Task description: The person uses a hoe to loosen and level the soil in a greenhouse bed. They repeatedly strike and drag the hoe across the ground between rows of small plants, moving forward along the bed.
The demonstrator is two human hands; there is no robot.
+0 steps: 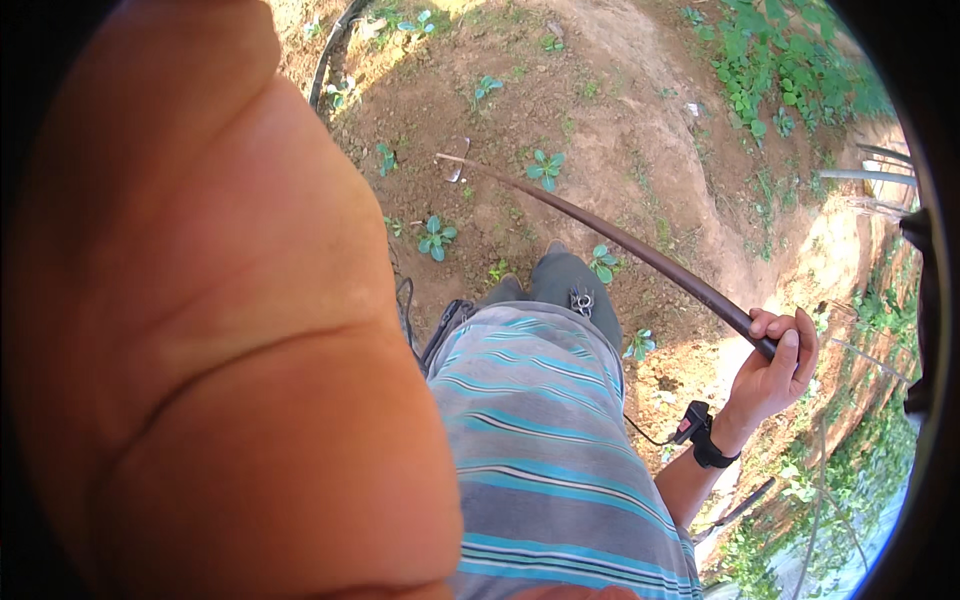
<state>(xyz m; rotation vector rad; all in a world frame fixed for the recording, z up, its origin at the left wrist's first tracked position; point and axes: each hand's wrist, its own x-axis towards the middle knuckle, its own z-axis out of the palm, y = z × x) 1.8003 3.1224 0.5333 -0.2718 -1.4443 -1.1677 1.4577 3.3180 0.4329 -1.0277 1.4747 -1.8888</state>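
My right hand (778, 368) is closed around the end of a long dark wooden handle, the shaft of a hoe (625, 240). The shaft slants away to the far left, down to a small metal blade (456, 161) at the soil among young plants. Very near the camera, my left hand (250, 330) fills the left side of the view. Only large folds of skin show there, so how its fingers lie cannot be made out. A black strap with a small device (708, 436) sits on my right wrist.
Several leafy seedlings (437, 238) grow in the brown soil (620, 120) before my feet. A black hose (328, 60) runs at the far left. Denser green plants (770, 60) stand at the far right, with pale poles (868, 176) below them. Cables hang beside my striped shirt (560, 430).
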